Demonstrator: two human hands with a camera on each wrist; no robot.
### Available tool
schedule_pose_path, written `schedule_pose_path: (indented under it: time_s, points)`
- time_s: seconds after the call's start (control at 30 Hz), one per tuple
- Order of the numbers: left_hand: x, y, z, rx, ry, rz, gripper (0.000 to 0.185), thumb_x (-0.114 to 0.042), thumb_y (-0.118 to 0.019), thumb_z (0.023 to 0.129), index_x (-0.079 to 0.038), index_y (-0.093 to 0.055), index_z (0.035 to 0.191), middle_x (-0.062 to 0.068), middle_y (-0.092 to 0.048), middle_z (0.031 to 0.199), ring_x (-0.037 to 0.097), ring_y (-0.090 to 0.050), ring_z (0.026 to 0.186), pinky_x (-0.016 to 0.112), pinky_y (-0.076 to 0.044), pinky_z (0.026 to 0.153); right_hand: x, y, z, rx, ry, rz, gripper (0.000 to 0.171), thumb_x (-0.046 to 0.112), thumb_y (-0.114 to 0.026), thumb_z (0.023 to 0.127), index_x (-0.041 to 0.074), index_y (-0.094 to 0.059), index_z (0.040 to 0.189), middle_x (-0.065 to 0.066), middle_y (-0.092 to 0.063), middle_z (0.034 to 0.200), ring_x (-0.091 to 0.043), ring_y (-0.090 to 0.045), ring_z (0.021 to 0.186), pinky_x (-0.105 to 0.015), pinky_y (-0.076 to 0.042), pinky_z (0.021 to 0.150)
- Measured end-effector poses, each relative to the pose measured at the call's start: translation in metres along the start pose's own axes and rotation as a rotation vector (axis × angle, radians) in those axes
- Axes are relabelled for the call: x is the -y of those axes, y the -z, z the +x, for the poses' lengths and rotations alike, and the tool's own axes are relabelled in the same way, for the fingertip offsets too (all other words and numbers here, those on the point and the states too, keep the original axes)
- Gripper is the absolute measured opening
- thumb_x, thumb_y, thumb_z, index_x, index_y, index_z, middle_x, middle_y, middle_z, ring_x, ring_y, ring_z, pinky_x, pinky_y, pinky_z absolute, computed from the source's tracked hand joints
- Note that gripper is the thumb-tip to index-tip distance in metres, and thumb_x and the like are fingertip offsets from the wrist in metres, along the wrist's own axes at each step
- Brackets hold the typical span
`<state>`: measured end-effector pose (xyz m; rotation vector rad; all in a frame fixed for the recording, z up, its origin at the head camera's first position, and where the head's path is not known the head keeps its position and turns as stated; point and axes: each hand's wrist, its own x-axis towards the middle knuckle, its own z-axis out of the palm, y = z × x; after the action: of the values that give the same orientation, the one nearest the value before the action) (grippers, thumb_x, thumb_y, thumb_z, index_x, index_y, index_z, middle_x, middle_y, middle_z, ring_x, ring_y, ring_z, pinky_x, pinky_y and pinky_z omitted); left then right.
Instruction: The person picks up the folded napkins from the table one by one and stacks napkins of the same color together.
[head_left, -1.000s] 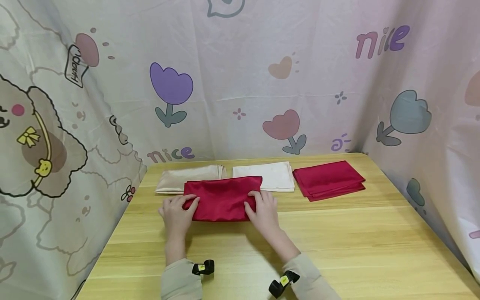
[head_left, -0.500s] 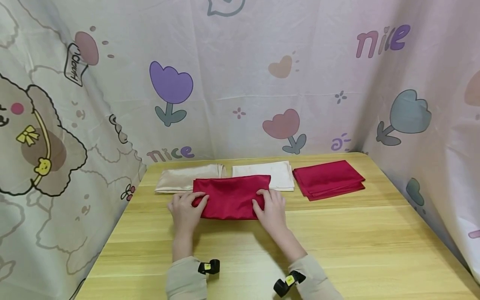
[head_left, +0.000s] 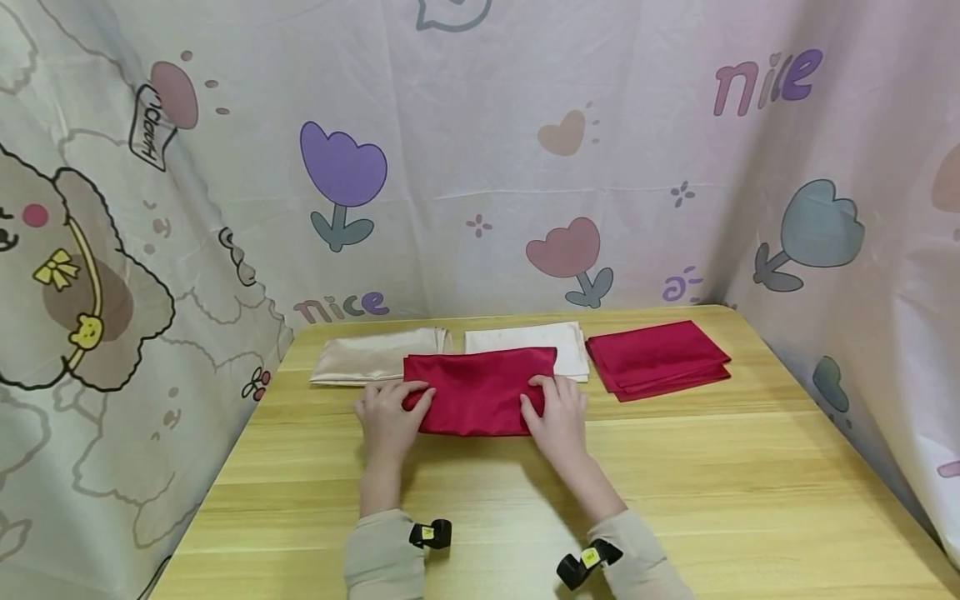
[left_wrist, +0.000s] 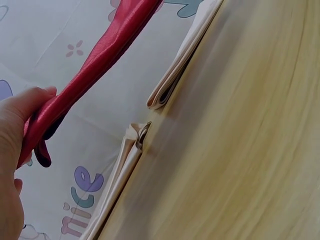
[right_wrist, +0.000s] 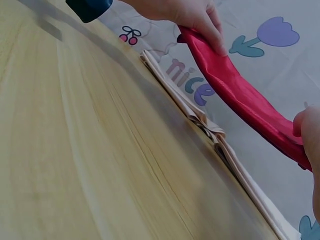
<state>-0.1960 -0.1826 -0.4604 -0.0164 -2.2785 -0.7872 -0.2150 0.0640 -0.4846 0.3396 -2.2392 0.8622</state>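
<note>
Nearest the viewer, two beige sleeves with black wrist straps reach forward over the wooden table (head_left: 675, 500). The left hand (head_left: 388, 421) pinches the left end of a folded red cloth (head_left: 480, 390), thumb on top and fingers curled under its edge; the left wrist view shows the satin held clear of the tabletop. The right hand (head_left: 558, 417) grips the right end of the same cloth, fingers curled over its top. In the right wrist view the cloth spans between both hands as a slightly sagging band, raised above the wood.

The red cloth sits at the middle of the table, a little to the left, its far edge overlapping the near edges of two folded piles behind it. At the far left lies a folded beige cloth (head_left: 371, 357); just beside it, to the right, lies a folded white cloth (head_left: 525, 337). Further right, apart from the white one, rests a stack of red cloths (head_left: 656, 358), turned at a slight angle.

Behind the table hangs a pale curtain (head_left: 480, 167) printed with tulips, hearts and the word "nice".
</note>
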Motion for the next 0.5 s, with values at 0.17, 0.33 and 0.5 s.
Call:
schedule_pose_path:
  time_s: [0.17, 0.33, 0.5]
  points:
    - [-0.004, -0.004, 0.000, 0.012, -0.017, 0.000, 0.018, -0.024, -0.086, 0.083, -0.012, -0.082, 0.096, 0.014, -0.079, 0.098, 0.033, -0.054, 0.099, 0.055, -0.030, 0.092, -0.005, 0.003, 0.000, -0.008, -0.007, -0.007, 0.023, 0.013, -0.079, 0.084, 0.006, -0.067, 0.102, -0.013, -0.064, 0.098, -0.034, -0.054, 0.097, -0.044, -0.033, 0.079]
    - [-0.007, -0.008, 0.000, 0.017, -0.041, 0.008, 0.018, -0.023, -0.087, 0.083, -0.012, -0.082, 0.097, 0.013, -0.078, 0.097, 0.031, -0.054, 0.096, 0.053, -0.031, 0.090, -0.009, 0.005, -0.001, 0.003, -0.019, -0.011, 0.023, 0.014, -0.079, 0.085, 0.006, -0.067, 0.103, -0.014, -0.063, 0.099, -0.034, -0.053, 0.097, -0.044, -0.033, 0.079]
    - [-0.009, -0.012, 0.000, 0.017, -0.064, 0.005, 0.019, -0.023, -0.087, 0.082, -0.012, -0.083, 0.097, 0.012, -0.078, 0.097, 0.030, -0.054, 0.093, 0.051, -0.031, 0.087, -0.013, 0.009, 0.000, -0.004, -0.020, -0.010, 0.024, 0.013, -0.079, 0.084, 0.005, -0.067, 0.103, -0.016, -0.063, 0.100, -0.036, -0.053, 0.098, -0.046, -0.034, 0.079]
